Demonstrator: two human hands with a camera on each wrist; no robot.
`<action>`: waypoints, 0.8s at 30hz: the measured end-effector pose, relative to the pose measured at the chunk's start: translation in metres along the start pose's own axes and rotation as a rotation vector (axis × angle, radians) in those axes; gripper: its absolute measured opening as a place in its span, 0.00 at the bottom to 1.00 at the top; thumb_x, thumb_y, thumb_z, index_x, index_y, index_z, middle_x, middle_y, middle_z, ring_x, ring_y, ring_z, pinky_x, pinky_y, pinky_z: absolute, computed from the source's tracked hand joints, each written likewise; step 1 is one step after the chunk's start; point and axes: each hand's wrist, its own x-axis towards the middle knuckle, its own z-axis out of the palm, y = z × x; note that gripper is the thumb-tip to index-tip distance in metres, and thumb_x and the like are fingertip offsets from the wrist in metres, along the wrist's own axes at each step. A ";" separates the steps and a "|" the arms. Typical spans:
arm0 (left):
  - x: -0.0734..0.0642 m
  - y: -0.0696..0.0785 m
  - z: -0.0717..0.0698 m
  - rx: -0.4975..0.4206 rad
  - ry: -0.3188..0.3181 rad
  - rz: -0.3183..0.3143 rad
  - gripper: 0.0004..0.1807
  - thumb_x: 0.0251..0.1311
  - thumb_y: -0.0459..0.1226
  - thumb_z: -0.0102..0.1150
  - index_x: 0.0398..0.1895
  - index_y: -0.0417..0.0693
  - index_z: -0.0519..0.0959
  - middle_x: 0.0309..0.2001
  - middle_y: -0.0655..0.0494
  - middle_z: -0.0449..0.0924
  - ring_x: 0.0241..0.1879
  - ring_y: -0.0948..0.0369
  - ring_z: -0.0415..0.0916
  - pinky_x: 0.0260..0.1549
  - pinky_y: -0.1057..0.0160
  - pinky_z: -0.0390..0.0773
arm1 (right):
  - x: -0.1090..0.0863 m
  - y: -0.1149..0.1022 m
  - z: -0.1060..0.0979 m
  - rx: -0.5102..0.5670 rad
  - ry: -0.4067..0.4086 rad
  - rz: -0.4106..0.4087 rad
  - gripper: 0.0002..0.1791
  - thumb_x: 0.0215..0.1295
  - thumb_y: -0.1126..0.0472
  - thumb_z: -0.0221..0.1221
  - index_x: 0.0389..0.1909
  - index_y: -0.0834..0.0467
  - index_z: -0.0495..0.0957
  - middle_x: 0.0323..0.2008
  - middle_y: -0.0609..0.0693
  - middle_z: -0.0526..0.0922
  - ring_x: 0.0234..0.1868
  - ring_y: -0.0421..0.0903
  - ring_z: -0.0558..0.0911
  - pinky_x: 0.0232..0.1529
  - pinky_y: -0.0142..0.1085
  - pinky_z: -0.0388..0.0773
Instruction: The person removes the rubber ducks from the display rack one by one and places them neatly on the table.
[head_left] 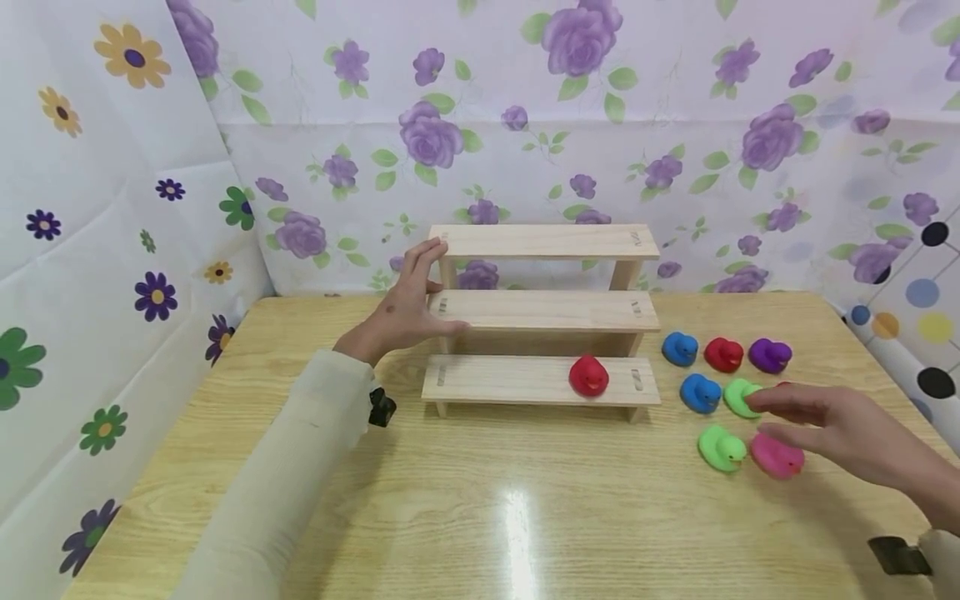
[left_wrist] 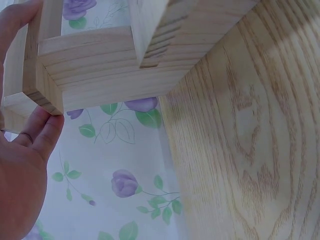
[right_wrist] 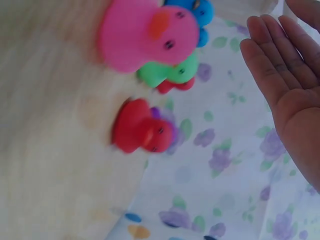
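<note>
A three-step wooden shelf (head_left: 536, 310) stands on the table. My left hand (head_left: 408, 302) grips its left end, fingers at the top step and thumb along the middle one. In the left wrist view, its fingertips press against a board end (left_wrist: 45, 90). A red toy duck (head_left: 588, 377) sits on the bottom step, towards the right. My right hand (head_left: 847, 433) hovers with extended fingers and holds nothing. Below and beside it are a pink duck (head_left: 777, 457) and green ducks (head_left: 722, 449); another red duck (right_wrist: 140, 127) is mostly hidden by the hand in the head view.
Further back in the group are blue ducks (head_left: 701, 393), a red duck (head_left: 723, 355) and a purple duck (head_left: 770, 356), right of the shelf. Flowered cloth (head_left: 337, 100) hangs behind the wood-grain table (head_left: 450, 508) and along its left side.
</note>
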 end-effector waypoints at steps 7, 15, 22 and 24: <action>-0.001 -0.001 0.004 -0.013 0.004 -0.004 0.65 0.49 0.42 0.79 0.81 0.54 0.41 0.78 0.59 0.32 0.60 0.48 0.71 0.56 0.52 0.77 | 0.022 -0.026 0.004 0.013 0.000 -0.064 0.17 0.62 0.65 0.68 0.52 0.59 0.84 0.47 0.46 0.87 0.49 0.24 0.78 0.44 0.18 0.74; -0.002 -0.001 0.005 0.007 0.007 0.006 0.65 0.49 0.42 0.80 0.81 0.53 0.41 0.78 0.58 0.32 0.58 0.48 0.72 0.56 0.51 0.76 | 0.043 -0.049 0.013 0.068 -0.032 -0.130 0.17 0.65 0.64 0.66 0.55 0.58 0.83 0.49 0.44 0.86 0.51 0.28 0.80 0.47 0.20 0.75; -0.001 0.000 0.002 0.025 0.015 0.017 0.64 0.49 0.43 0.79 0.81 0.52 0.42 0.78 0.58 0.33 0.58 0.48 0.72 0.56 0.51 0.76 | 0.059 -0.065 0.019 0.129 -0.062 -0.112 0.18 0.68 0.61 0.64 0.57 0.59 0.81 0.52 0.53 0.85 0.49 0.33 0.82 0.44 0.29 0.81; 0.000 0.001 0.001 0.023 0.014 0.017 0.64 0.49 0.43 0.79 0.81 0.52 0.42 0.78 0.57 0.33 0.58 0.48 0.72 0.56 0.50 0.76 | 0.063 -0.068 0.022 0.137 -0.059 -0.121 0.18 0.68 0.60 0.65 0.57 0.61 0.81 0.52 0.54 0.85 0.49 0.37 0.83 0.44 0.29 0.81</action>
